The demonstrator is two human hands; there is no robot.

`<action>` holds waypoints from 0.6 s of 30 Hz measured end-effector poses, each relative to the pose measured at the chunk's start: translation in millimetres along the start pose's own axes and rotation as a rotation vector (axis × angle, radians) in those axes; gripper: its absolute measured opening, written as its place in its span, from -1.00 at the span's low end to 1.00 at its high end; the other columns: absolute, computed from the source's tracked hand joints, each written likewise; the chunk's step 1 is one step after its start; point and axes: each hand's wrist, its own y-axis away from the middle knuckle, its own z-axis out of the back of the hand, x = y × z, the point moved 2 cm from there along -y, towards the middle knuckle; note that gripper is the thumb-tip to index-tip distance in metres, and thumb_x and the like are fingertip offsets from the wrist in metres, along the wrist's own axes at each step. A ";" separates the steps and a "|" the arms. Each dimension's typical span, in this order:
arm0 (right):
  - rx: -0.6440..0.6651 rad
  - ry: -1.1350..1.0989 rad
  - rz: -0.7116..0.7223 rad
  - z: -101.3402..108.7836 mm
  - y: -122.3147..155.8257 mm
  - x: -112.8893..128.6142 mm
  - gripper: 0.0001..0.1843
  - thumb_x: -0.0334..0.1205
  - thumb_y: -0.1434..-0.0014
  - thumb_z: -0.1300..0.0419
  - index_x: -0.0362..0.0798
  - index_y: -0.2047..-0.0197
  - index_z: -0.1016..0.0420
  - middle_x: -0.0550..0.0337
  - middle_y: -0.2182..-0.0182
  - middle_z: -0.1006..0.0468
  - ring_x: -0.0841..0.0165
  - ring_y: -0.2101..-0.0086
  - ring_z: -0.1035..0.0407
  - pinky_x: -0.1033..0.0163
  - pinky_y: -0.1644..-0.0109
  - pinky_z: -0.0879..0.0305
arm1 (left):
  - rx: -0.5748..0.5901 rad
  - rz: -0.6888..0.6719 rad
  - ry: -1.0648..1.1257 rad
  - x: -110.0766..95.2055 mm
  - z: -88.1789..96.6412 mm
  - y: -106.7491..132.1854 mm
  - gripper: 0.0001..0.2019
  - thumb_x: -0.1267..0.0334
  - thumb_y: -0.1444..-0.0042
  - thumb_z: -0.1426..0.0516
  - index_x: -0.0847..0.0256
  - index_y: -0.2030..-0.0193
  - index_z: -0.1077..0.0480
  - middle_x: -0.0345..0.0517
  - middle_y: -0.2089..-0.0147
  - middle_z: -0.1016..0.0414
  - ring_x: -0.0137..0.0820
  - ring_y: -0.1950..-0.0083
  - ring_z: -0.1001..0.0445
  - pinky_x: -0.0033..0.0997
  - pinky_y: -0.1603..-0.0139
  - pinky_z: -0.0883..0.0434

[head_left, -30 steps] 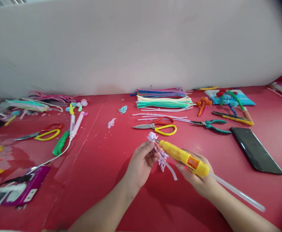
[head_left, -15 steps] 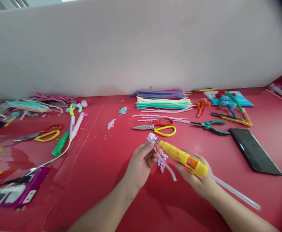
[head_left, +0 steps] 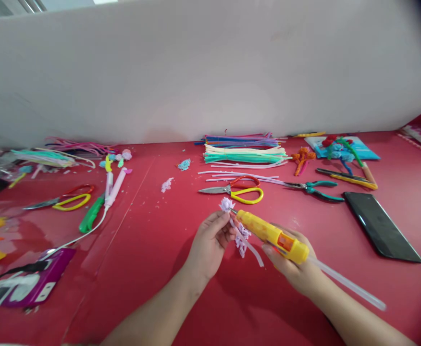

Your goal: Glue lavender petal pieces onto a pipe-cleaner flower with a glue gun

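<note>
Between the fingertips of my left hand (head_left: 212, 240) is a lilac pipe-cleaner flower (head_left: 227, 204), its fuzzy head pointing up. A pale stem strip (head_left: 254, 253) trails from it to the lower right. My right hand (head_left: 297, 264) is wrapped round a yellow hot glue gun (head_left: 268, 232), with a clear glue stick (head_left: 351, 286) sticking out of its back end. The metal nozzle meets or nearly meets the underside of the flower head. More lilac curled pieces (head_left: 242, 241) show just below the fingers; whether they are joined to the flower I cannot tell.
Beyond my hands lie red-and-yellow scissors (head_left: 244, 191), teal pliers (head_left: 316, 187) and bundled pipe cleaners (head_left: 244, 153). A black phone (head_left: 382, 227) is at right. Farther left are a second pair of scissors (head_left: 71, 199), a pink corded tool (head_left: 117, 187) and a purple box (head_left: 54, 276).
Both hands hold nearly the same pose, nozzle still at the flower. The rear of the glue gun and its stick have shifted very slightly left.
</note>
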 end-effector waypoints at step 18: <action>0.198 0.517 -0.116 29.3 -14.5 -31.9 -0.83 -0.42 -0.07 -0.06 -0.08 0.23 -0.33 0.12 0.34 -0.42 0.36 0.41 -0.38 0.31 0.34 -0.24 | -0.074 -0.203 -0.108 -23.1 13.2 -16.1 -0.88 0.31 0.07 -0.25 0.31 0.47 -0.42 -0.22 0.50 -0.42 -0.63 0.56 -0.28 -0.67 0.56 -0.23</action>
